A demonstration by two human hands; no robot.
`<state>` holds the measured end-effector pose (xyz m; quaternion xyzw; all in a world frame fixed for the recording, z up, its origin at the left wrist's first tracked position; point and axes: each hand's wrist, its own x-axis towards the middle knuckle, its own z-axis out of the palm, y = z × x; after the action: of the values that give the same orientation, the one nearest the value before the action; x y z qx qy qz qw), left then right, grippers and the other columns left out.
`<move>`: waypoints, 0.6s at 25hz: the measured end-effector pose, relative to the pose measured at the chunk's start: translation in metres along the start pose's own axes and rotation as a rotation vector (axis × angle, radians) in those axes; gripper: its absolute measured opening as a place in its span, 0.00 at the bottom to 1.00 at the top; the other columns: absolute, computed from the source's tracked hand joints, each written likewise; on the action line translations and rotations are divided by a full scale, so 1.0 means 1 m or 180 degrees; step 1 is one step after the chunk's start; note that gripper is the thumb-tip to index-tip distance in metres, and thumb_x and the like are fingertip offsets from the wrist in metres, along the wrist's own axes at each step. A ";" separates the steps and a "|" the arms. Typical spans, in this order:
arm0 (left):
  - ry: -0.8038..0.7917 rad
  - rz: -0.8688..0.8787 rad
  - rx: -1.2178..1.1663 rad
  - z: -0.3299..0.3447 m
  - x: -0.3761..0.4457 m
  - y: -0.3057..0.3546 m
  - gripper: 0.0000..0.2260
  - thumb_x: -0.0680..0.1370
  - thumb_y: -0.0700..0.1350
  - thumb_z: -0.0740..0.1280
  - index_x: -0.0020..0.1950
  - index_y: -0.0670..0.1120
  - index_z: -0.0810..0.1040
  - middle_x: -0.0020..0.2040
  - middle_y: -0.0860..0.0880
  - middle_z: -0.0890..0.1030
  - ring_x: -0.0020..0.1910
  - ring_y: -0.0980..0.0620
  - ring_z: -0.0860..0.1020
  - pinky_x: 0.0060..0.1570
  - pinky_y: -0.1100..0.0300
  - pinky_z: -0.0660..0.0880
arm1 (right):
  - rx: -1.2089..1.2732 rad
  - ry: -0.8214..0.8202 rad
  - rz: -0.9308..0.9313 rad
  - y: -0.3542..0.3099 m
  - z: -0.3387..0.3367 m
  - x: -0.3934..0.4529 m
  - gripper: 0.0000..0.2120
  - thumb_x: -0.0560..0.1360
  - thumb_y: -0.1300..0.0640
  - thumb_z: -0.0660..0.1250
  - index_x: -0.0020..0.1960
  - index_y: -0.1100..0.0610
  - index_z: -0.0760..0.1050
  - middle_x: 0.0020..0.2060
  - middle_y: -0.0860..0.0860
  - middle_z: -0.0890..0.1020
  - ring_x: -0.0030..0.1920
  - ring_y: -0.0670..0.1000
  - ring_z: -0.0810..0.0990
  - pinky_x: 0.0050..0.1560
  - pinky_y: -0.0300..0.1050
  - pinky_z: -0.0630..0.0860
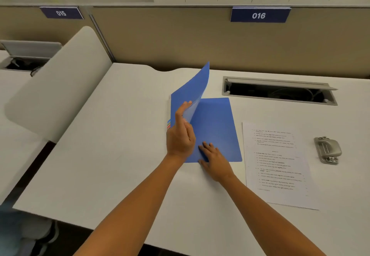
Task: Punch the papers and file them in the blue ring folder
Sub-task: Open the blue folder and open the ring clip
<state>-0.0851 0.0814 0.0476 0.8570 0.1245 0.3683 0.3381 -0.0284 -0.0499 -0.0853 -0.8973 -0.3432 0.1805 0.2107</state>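
Left hand [181, 135] is gripping the blue ring folder's [216, 131] raised cover. Right hand [215, 160] is pressing flat, open-fingered, on the lower flap.

Both forearms enter from the near edge, bare, and converge toward the centre. The left hand [181, 133] is raised and turned on edge, thumb side up, fingers extended and together, pointing far, fingertips pinching a lifted sheet edge. The right hand [213, 158] lies palm down, just right of the left wrist, fingers spread and pointing far-left, pressed flat.
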 end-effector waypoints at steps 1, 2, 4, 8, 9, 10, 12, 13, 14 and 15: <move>0.0247 -0.0215 -0.0076 -0.006 0.001 0.000 0.18 0.81 0.41 0.49 0.72 0.49 0.60 0.67 0.52 0.75 0.33 0.56 0.76 0.30 0.69 0.73 | 0.0028 0.0004 0.0061 -0.002 -0.001 0.001 0.28 0.81 0.46 0.58 0.77 0.50 0.55 0.77 0.48 0.55 0.78 0.53 0.52 0.75 0.48 0.54; 0.0504 -0.0444 -0.0153 -0.013 0.003 -0.001 0.18 0.82 0.40 0.49 0.72 0.47 0.61 0.66 0.50 0.76 0.38 0.60 0.77 0.34 0.69 0.74 | 0.0022 0.0004 0.0107 -0.004 -0.001 0.003 0.27 0.81 0.46 0.58 0.77 0.50 0.55 0.77 0.47 0.56 0.78 0.53 0.52 0.74 0.48 0.56; 0.0983 -0.0841 -0.0283 -0.026 0.006 -0.005 0.18 0.82 0.40 0.49 0.72 0.43 0.63 0.53 0.51 0.79 0.38 0.63 0.76 0.37 0.64 0.76 | -0.0024 -0.0018 0.0180 -0.006 -0.002 0.005 0.28 0.80 0.45 0.57 0.77 0.49 0.55 0.77 0.47 0.55 0.77 0.53 0.52 0.73 0.49 0.60; 0.1530 -0.1273 -0.0480 -0.050 0.009 -0.025 0.15 0.84 0.41 0.50 0.71 0.41 0.63 0.53 0.53 0.75 0.48 0.58 0.78 0.48 0.56 0.80 | -0.0056 -0.0122 0.0255 -0.011 -0.002 0.008 0.28 0.80 0.45 0.57 0.77 0.49 0.54 0.78 0.47 0.54 0.78 0.53 0.51 0.73 0.51 0.60; 0.1650 -0.1349 -0.0469 -0.055 0.009 -0.033 0.15 0.84 0.41 0.50 0.71 0.41 0.62 0.57 0.50 0.75 0.51 0.53 0.79 0.50 0.55 0.80 | -0.0062 -0.0136 0.0259 -0.013 -0.003 0.008 0.28 0.80 0.45 0.57 0.77 0.49 0.54 0.78 0.47 0.53 0.78 0.53 0.51 0.73 0.51 0.60; 0.1756 -0.1418 -0.0445 -0.058 0.008 -0.041 0.15 0.84 0.41 0.51 0.71 0.40 0.62 0.58 0.47 0.75 0.53 0.50 0.79 0.51 0.55 0.80 | -0.0070 -0.0141 0.0267 -0.014 -0.003 0.008 0.28 0.81 0.46 0.57 0.77 0.49 0.53 0.78 0.48 0.53 0.78 0.53 0.51 0.73 0.51 0.59; 0.1901 -0.1596 -0.0445 -0.063 0.004 -0.056 0.17 0.84 0.41 0.53 0.73 0.40 0.60 0.60 0.47 0.74 0.55 0.49 0.78 0.52 0.62 0.79 | -0.0070 -0.0139 0.0284 -0.016 -0.004 0.007 0.28 0.81 0.46 0.56 0.78 0.49 0.53 0.78 0.48 0.53 0.78 0.53 0.50 0.74 0.50 0.58; 0.1954 -0.1698 -0.0431 -0.066 0.001 -0.065 0.18 0.83 0.40 0.55 0.73 0.40 0.59 0.62 0.46 0.74 0.56 0.49 0.78 0.51 0.68 0.76 | -0.0077 -0.0132 0.0275 -0.016 -0.004 0.007 0.28 0.81 0.46 0.56 0.78 0.50 0.53 0.78 0.48 0.53 0.78 0.53 0.50 0.74 0.49 0.57; 0.2003 -0.1787 -0.0418 -0.069 -0.002 -0.073 0.19 0.83 0.39 0.57 0.73 0.40 0.59 0.63 0.45 0.74 0.56 0.50 0.78 0.50 0.72 0.75 | -0.0088 -0.0115 0.0251 -0.016 -0.004 0.007 0.27 0.81 0.47 0.56 0.78 0.50 0.53 0.78 0.48 0.53 0.78 0.53 0.51 0.74 0.49 0.56; 0.2043 -0.1879 -0.0429 -0.073 -0.005 -0.081 0.20 0.82 0.37 0.59 0.73 0.40 0.59 0.65 0.44 0.74 0.58 0.49 0.78 0.51 0.72 0.75 | -0.0086 -0.0089 0.0223 -0.016 -0.003 0.006 0.27 0.81 0.48 0.56 0.77 0.50 0.53 0.78 0.48 0.54 0.78 0.53 0.51 0.75 0.48 0.54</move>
<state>-0.1380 0.1744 0.0270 0.6029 0.4384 0.5108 0.4282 -0.0310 -0.0359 -0.0758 -0.9090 -0.3169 0.1957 0.1873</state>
